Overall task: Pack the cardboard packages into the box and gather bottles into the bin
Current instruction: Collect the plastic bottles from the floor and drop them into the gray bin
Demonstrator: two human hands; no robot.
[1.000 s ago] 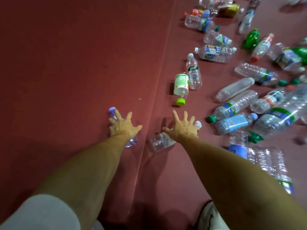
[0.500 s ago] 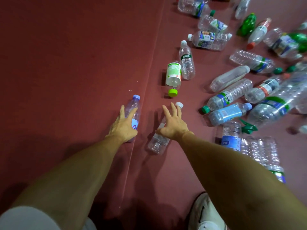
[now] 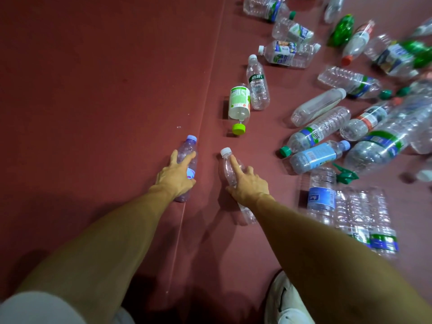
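My left hand [image 3: 174, 176] grips a purple-tinted bottle with a lilac cap [image 3: 188, 148] that lies on the red floor. My right hand [image 3: 249, 183] closes around a clear bottle with a white cap [image 3: 228, 164], index finger stretched along its neck. Both bottles lie with their caps pointing away from me. Many more empty plastic bottles are scattered to the right, among them a white-labelled one with a lime cap [image 3: 239, 106] and a light-blue-labelled one [image 3: 315, 156]. No bin, box or cardboard package is in view.
A seam in the red floor covering [image 3: 210, 78] runs from the top middle down between my arms. A flattened multipack of bottles [image 3: 360, 216] lies by my right forearm. My white shoe [image 3: 285, 302] is at the bottom edge.
Both hands went from spread above the bottles to wrapped around them. The clear bottle turned so that its cap points away from me. The view shifted slightly downward.
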